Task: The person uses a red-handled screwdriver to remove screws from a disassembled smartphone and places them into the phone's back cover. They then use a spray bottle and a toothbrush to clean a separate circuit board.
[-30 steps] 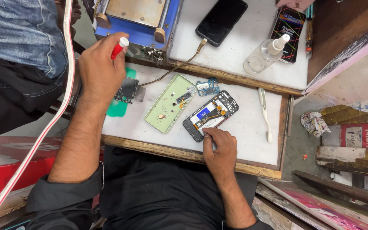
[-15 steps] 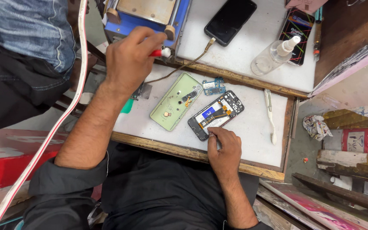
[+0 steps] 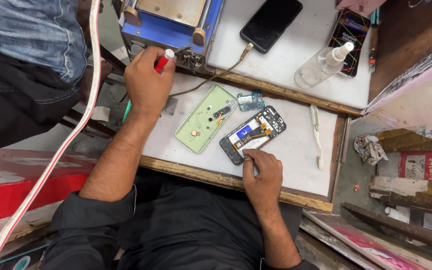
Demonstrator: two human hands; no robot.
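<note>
An opened phone with its inner parts bare lies on the white board. My right hand rests at its near end, fingertips pressing its lower edge. Beside it lies the light green back cover, inside up, with a small blue circuit board at its far corner. My left hand is raised over the board's left end, closed round a red tool with a white tip, close to the blue machine.
A black phone on a cable, a clear spray bottle and a phone with a colourful screen lie on the far shelf. A white plastic tool lies right of the opened phone. Another person's jeans-clad leg is at the left.
My left hand has carried the red tool from the board's left edge up toward the blue machine. My right hand stays on the opened phone.
</note>
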